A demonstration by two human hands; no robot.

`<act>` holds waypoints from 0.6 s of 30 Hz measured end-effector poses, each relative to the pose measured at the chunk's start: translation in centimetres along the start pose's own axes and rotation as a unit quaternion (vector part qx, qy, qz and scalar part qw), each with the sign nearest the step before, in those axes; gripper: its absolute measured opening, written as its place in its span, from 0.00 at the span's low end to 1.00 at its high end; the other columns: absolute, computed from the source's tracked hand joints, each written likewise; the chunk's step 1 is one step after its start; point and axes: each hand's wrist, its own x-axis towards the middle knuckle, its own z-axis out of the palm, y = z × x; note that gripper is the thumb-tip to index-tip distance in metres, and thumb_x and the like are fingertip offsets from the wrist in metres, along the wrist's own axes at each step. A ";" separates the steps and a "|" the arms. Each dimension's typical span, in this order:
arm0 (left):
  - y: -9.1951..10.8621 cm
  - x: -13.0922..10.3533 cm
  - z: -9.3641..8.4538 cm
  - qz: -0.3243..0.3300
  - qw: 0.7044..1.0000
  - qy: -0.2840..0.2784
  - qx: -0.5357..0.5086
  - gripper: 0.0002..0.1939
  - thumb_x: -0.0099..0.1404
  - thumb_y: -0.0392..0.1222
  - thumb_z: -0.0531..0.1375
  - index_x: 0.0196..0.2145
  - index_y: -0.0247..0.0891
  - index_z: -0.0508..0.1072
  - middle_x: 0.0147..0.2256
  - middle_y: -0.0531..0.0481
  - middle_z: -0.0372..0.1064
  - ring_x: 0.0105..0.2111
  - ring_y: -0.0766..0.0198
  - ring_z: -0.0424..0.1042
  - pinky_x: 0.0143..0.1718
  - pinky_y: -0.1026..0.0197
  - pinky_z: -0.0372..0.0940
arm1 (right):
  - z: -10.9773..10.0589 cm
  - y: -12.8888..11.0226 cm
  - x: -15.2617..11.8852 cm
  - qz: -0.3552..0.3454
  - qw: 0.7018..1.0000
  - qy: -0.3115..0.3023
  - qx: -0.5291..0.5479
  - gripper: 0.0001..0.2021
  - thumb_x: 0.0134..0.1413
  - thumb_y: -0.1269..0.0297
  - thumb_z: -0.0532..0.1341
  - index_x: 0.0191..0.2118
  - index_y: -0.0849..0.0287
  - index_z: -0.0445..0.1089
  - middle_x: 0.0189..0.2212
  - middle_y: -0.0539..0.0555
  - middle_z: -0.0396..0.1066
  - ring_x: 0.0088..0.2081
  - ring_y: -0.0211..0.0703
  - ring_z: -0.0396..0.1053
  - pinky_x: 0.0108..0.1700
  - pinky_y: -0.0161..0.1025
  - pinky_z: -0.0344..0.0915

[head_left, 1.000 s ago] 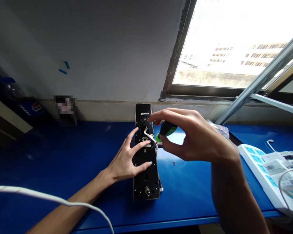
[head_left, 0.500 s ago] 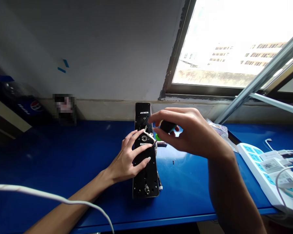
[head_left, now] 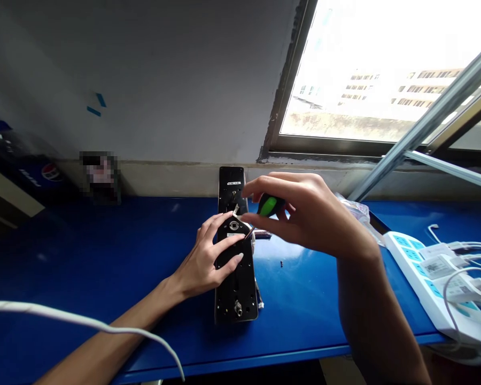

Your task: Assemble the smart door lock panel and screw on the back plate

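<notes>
A long black metal plate [head_left: 244, 278] with holes and small fittings lies lengthwise on the blue table [head_left: 304, 299]. My left hand [head_left: 212, 256] rests on its left side with fingers spread, fingertips near a round fitting [head_left: 234, 225] and a white cable. In my right hand [head_left: 296, 208] is a screwdriver with a black and green handle [head_left: 269, 206], held between thumb and fingers. Its shaft slants down to the plate's right edge beside my left index finger; the exact spot under the tip is too small to tell.
Tiny screws [head_left: 281, 263] lie right of the plate. A white power strip [head_left: 428, 289] with plugs and cables is at the right. A white cable [head_left: 84, 321] crosses the lower left. A Pepsi bottle [head_left: 40, 174] stands far left.
The screwdriver handle has turned in my right hand, showing its green part on top. My left hand stays on the plate. The whole view has shifted slightly.
</notes>
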 end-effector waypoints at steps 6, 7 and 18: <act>0.0 0.0 0.0 -0.003 1.000 0.008 -0.004 0.18 0.72 0.44 0.62 0.58 0.43 0.76 0.73 0.44 0.45 0.71 0.40 0.48 0.71 0.36 0.54 | 0.2 0.0 0.1 -0.004 1.000 -0.005 0.017 0.18 0.57 0.70 0.65 0.54 0.60 0.71 0.44 0.53 0.78 0.39 0.39 0.74 0.39 0.36 0.69; 0.0 0.0 0.1 -0.002 1.000 0.009 -0.004 0.18 0.72 0.44 0.62 0.58 0.43 0.76 0.73 0.44 0.45 0.71 0.40 0.48 0.71 0.36 0.54 | 0.2 0.0 0.1 0.001 1.000 -0.002 0.012 0.16 0.59 0.68 0.66 0.52 0.60 0.71 0.43 0.53 0.78 0.38 0.39 0.73 0.39 0.36 0.69; -0.3 0.0 0.4 0.015 0.995 0.082 -0.047 0.11 0.72 0.40 0.64 0.51 0.45 0.79 0.67 0.44 0.58 0.68 0.45 0.54 0.68 0.35 0.57 | -0.3 -0.8 0.1 -0.019 0.997 0.071 0.029 0.13 0.54 0.76 0.61 0.46 0.58 0.72 0.39 0.51 0.77 0.39 0.39 0.74 0.43 0.37 0.70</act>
